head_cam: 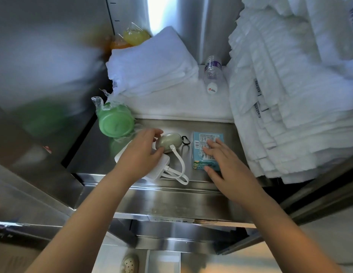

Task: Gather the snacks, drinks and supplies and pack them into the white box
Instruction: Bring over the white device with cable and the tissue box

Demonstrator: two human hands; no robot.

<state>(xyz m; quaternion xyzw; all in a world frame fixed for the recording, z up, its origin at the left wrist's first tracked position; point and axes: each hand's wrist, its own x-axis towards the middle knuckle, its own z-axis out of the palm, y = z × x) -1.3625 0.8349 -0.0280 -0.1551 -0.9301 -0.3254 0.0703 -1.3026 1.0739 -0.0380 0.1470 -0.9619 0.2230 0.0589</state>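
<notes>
a stainless steel shelf (211, 125) carries everything. at its left edge a green tub (115, 123) in clear wrap lies tipped on its side. near the front are a white power bank (160, 170) with a looped cable, a grey-green oval case (166, 141) and a blue box (201, 138). a flat white towel (181, 109) covers the back, and a tall pile of white linens (290, 105) fills the right side.

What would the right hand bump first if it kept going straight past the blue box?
Likely the flat white towel just beyond the blue box under the right hand, though depth is unclear.
</notes>
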